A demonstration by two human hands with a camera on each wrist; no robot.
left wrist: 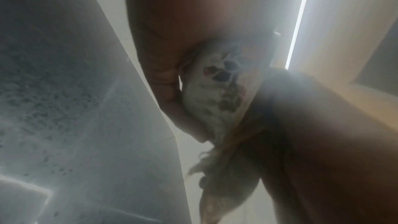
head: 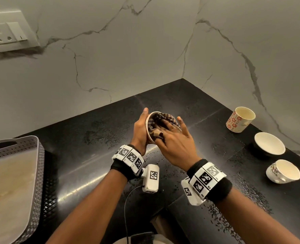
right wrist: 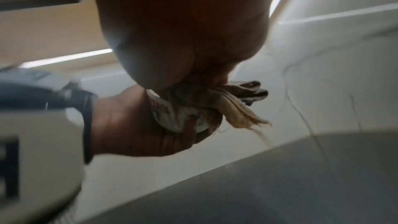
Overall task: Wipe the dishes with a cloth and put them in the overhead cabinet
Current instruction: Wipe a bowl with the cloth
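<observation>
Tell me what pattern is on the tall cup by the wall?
Red flowers on a cream background cover the tall cup; the head view shows it best.

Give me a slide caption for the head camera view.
Left hand holds a cup over the black counter while the right hand wipes inside with a cloth.
</observation>
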